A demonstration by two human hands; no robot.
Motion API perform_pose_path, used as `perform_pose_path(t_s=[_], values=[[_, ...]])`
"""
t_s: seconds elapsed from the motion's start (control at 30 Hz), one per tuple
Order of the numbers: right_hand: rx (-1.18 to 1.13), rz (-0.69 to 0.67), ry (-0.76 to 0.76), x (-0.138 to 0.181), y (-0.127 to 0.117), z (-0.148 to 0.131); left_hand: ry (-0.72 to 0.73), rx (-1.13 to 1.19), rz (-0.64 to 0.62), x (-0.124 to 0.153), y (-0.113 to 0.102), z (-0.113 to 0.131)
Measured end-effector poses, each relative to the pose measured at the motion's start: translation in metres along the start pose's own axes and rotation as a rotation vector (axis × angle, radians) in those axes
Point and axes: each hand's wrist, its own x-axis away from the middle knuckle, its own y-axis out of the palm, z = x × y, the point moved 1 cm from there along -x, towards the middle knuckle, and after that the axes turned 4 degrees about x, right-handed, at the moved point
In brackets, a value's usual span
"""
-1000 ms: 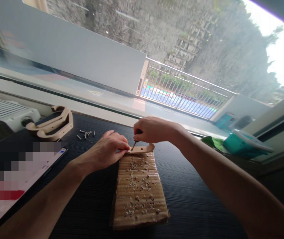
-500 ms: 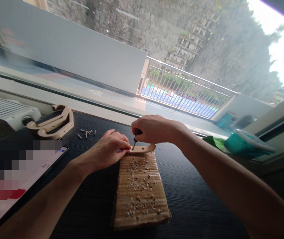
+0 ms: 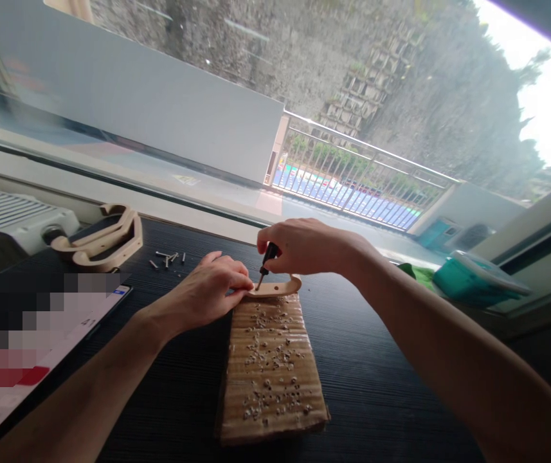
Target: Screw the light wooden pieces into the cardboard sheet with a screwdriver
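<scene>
My right hand (image 3: 304,247) is closed round a small black-handled screwdriver (image 3: 266,259), whose tip points down onto a curved tan wooden piece (image 3: 280,287). That piece lies at the far end of a strip of corrugated cardboard (image 3: 270,366) dotted with holes and chips. My left hand (image 3: 210,290) rests beside it, with its fingers pressed together on the left end of the wooden piece.
A stack of tan curved frames (image 3: 106,239) and a few loose screws (image 3: 168,259) lie at the back left. A tablet (image 3: 29,350) sits at the left, a white ribbed box (image 3: 9,215) behind it. A teal container (image 3: 472,280) stands at the right by the window.
My right hand has risen a little, so more of the screwdriver shaft shows. The left hand and the wooden piece have stayed in place.
</scene>
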Motion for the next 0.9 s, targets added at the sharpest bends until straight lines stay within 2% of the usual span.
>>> perform_pose_path(t_s=[0.2, 0.53, 0.9], values=[[-0.041, -0.005, -0.029, 0.0015, -0.0014, 0.0013, -0.004, 0.008, 0.007, 0.0004, 0.0007, -0.0007], [-0.043, -0.032, 0.022, 0.0003, 0.0027, 0.001, 0.018, -0.005, 0.029, 0.0009, 0.0018, -0.002], [-0.078, -0.036, -0.056, 0.0005, 0.0012, 0.0001, 0.01, -0.016, 0.016, 0.0005, 0.0001, 0.0005]])
